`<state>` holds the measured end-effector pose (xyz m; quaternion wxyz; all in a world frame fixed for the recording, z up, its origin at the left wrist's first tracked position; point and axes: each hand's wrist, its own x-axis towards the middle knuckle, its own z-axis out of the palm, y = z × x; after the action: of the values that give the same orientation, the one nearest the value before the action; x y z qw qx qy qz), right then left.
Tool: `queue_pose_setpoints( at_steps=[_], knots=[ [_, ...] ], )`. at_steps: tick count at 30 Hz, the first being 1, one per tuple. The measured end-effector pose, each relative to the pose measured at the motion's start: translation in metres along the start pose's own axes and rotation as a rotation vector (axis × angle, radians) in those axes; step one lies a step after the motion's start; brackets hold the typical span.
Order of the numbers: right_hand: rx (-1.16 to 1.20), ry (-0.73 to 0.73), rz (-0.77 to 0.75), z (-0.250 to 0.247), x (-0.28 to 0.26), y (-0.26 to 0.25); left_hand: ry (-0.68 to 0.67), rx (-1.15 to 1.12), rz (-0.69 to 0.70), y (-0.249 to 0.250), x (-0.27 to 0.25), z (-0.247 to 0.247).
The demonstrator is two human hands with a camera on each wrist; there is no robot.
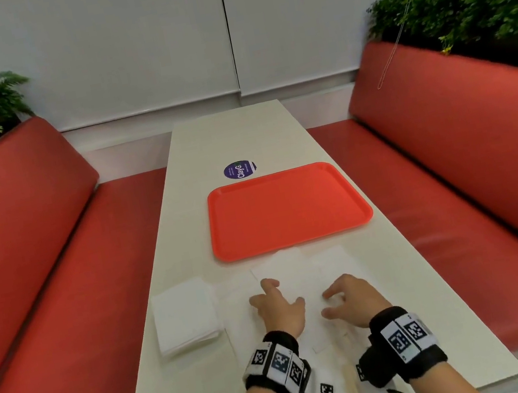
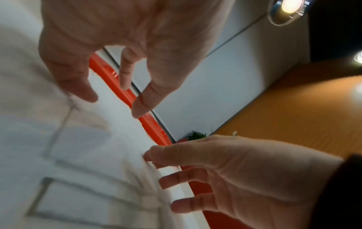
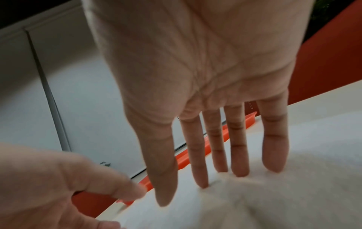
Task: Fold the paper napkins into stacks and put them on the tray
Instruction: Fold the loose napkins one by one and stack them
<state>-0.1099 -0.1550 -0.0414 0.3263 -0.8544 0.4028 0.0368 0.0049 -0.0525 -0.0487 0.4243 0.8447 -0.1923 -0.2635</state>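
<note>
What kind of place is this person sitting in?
Probably a fast-food or cafe booth: red padded benches flank a long white table, with an orange serving tray and paper napkins on it.

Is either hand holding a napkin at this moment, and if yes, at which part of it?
Nothing is held. The left hand and right hand are spread over the loose napkins; the right hand's straight fingers only touch one.

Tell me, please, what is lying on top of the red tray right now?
Nothing shows on the red tray; its whole surface is in view. The loose napkins lie on the table in front of it, under both hands, and the folded stack sits to their left.
</note>
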Motion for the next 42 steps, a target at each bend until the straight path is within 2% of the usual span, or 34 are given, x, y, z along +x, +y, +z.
queue_pose_setpoints(
  at_steps=[4, 9, 12, 19, 23, 25, 27, 30, 32, 35, 39, 42],
  knots=[
    [-0.023, 0.008, -0.034, 0.003, -0.002, 0.000, 0.026, 0.047, -0.024, -0.001, 0.011, 0.004],
    [-0.034, 0.037, -0.062, 0.005, -0.001, 0.003, 0.194, 0.228, -0.061, -0.003, 0.017, 0.007],
    [-0.031, 0.053, -0.056, 0.007, 0.001, 0.004, 0.159, 0.278, -0.012, -0.003, 0.024, 0.009],
    [-0.038, 0.071, -0.048, 0.009, 0.005, 0.006, 0.093, 0.032, 0.044, -0.008, 0.031, 0.003],
    [-0.022, 0.050, -0.056, 0.004, 0.005, 0.007, 0.096, -0.120, 0.223, -0.003, 0.018, -0.002],
    [0.037, 0.099, -0.066, -0.004, 0.003, 0.007, 0.086, -0.204, 0.308, 0.002, 0.009, -0.009],
    [0.123, 0.211, -0.079, -0.015, 0.002, 0.006, 0.053, -0.286, 0.371, 0.007, -0.001, -0.020],
    [0.325, 0.287, -0.097, -0.029, 0.002, 0.005, -0.054, -0.481, 0.386, 0.017, -0.017, -0.041],
    [0.482, 0.230, -0.143, -0.033, 0.001, 0.002, -0.110, -0.596, 0.384, 0.022, -0.024, -0.052],
    [0.700, 0.101, -0.243, -0.032, -0.007, -0.009, -0.138, -0.635, 0.365, 0.025, -0.026, -0.065],
    [0.884, 0.062, -0.387, -0.031, -0.013, -0.019, -0.137, -0.652, 0.350, 0.028, -0.027, -0.079],
    [1.033, 0.039, -0.420, -0.027, -0.015, -0.023, -0.117, -0.622, 0.374, 0.026, -0.028, -0.087]
  ],
)
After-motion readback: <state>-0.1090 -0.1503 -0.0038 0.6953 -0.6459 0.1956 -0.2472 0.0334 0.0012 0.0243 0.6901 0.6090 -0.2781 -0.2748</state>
